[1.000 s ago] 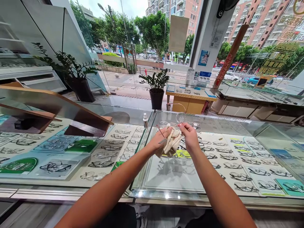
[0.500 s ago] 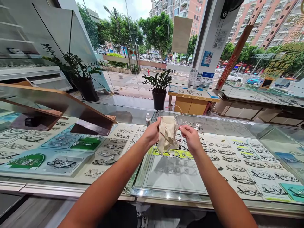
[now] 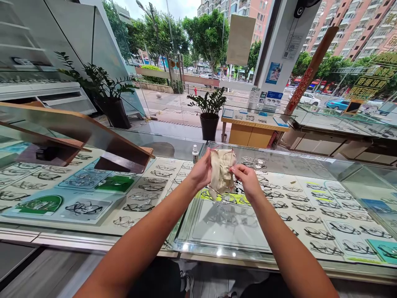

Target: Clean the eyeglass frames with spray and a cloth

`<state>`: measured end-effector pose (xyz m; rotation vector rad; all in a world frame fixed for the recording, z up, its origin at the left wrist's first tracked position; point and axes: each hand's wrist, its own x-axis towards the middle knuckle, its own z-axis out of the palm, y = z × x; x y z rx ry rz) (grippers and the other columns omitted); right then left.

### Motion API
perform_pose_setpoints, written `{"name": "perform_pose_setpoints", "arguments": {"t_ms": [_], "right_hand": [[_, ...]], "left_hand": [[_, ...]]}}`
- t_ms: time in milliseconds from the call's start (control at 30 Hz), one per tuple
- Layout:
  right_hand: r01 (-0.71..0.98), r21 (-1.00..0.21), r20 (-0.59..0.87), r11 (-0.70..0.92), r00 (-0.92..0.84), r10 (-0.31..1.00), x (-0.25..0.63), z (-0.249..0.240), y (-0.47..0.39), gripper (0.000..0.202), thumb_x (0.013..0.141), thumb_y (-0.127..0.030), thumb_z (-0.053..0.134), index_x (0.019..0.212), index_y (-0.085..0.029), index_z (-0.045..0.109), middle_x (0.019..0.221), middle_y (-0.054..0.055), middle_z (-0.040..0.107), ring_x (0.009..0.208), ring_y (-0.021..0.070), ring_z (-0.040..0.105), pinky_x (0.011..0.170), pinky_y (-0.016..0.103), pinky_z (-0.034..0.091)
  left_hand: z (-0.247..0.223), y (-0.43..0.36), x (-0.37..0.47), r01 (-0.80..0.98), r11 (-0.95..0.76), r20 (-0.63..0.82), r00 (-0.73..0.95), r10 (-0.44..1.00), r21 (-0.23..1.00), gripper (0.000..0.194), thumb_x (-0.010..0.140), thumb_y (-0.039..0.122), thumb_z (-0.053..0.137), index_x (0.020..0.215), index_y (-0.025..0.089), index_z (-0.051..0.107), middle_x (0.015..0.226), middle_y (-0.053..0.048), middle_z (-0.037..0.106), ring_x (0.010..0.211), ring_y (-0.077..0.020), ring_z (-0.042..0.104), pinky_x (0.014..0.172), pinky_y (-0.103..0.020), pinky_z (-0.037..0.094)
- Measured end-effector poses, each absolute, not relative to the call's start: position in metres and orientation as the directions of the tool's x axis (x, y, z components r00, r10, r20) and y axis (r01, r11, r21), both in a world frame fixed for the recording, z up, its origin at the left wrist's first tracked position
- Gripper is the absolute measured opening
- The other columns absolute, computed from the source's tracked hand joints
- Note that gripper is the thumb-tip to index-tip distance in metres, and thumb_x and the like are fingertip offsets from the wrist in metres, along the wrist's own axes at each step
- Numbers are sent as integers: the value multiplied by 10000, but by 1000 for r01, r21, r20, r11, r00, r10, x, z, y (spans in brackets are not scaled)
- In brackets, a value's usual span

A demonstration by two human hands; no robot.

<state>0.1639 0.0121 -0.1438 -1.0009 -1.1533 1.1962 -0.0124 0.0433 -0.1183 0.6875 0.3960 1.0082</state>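
Note:
A beige cleaning cloth (image 3: pixel 221 170) hangs from my left hand (image 3: pixel 202 170), whose fingers are closed on its left side. Behind and around the cloth show the thin reddish temples and rim of a pair of glasses (image 3: pixel 233 154), mostly covered by the fabric. My right hand (image 3: pixel 246 178) pinches the glasses near their middle, at the cloth's right edge. Both hands are held above the glass counter. Just beyond my left hand a small white bottle (image 3: pixel 195 154) stands upright.
Rows of spectacle frames (image 3: pixel 318 234) lie inside the glass display counter (image 3: pixel 229 244). At the left, a slanted wooden-edged stand (image 3: pixel 120 151) rises over the counter. A potted plant (image 3: pixel 209 126) stands beyond it, before the glass front.
The glasses have turned and drawn in behind the cloth, so less of the lens shows on the right. My right hand has shifted slightly left, closer to the cloth.

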Motion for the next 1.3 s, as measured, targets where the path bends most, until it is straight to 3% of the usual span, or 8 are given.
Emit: {"name": "perform_pose_setpoints", "arguments": {"t_ms": [133, 367, 633, 767, 933, 1067, 1200, 1300], "right_hand": [[-143, -981, 128, 128, 12, 992, 163, -145, 13, 267, 675, -471, 851, 707, -215, 783, 721, 14, 692, 702, 167, 496, 724, 333, 389], [-138, -982, 129, 132, 28, 991, 163, -145, 13, 295, 658, -492, 855, 697, -214, 765, 697, 10, 666, 693, 168, 493, 715, 333, 401], [-112, -983, 139, 145, 63, 988, 168, -141, 13, 254, 672, -458, 831, 691, -213, 770, 661, -3, 614, 670, 159, 441, 699, 326, 386], [-97, -984, 146, 149, 36, 989, 168, -141, 12, 265, 690, -465, 825, 689, -209, 759, 653, -11, 586, 664, 155, 427, 697, 325, 377], [-88, -985, 145, 148, 39, 989, 165, -142, 11, 311, 685, -503, 827, 677, -204, 740, 622, -23, 531, 646, 147, 387, 673, 318, 352], [-69, -987, 144, 148, 56, 988, 165, -142, 11, 347, 681, -536, 823, 681, -201, 731, 611, -28, 509, 641, 144, 362, 652, 312, 327], [-57, -987, 147, 149, 46, 988, 166, -143, 12, 352, 692, -545, 814, 686, -205, 723, 614, -26, 513, 640, 148, 367, 647, 314, 318], [-41, -987, 154, 156, 37, 987, 167, -145, 13, 343, 705, -543, 804, 692, -209, 727, 632, -18, 541, 651, 155, 386, 653, 319, 330]], "left_hand": [[-120, 46, -15, -631, 381, 23, 534, 845, 675, 667, 1069, 619, 398, 1467, 126, 606, 1131, -166, 809, 1122, -334, 771, 1031, -489, 584], [-127, 51, -20, -605, 431, 18, 593, 805, 669, 638, 1068, 543, 421, 1474, 81, 593, 1166, -197, 802, 1126, -350, 772, 1057, -518, 564], [-122, 52, -23, -628, 394, -13, 521, 853, 671, 594, 1105, 470, 326, 1463, 98, 618, 1147, -172, 813, 1119, -321, 777, 1075, -508, 557], [-121, 52, -23, -629, 389, -24, 507, 862, 672, 565, 1095, 449, 365, 1406, 83, 662, 1107, -167, 820, 1112, -314, 778, 1077, -484, 556], [-122, 51, -24, -614, 431, -95, 502, 860, 661, 453, 1041, 368, 423, 1149, 99, 770, 933, -141, 818, 985, -294, 793, 980, -429, 601], [-123, 54, -26, -622, 423, -110, 476, 872, 659, 324, 962, 243, 479, 914, 112, 772, 762, -109, 768, 796, -250, 769, 860, -365, 619], [-125, 53, -26, -571, 361, -58, 480, 875, 737, 189, 926, 200, 621, 988, 114, 778, 831, -81, 777, 751, -197, 725, 804, -302, 592], [-127, 52, -27, -494, 283, -3, 493, 870, 822, 254, 888, 265, 762, 1091, 114, 778, 793, -51, 742, 703, -165, 672, 722, -263, 560]]}}
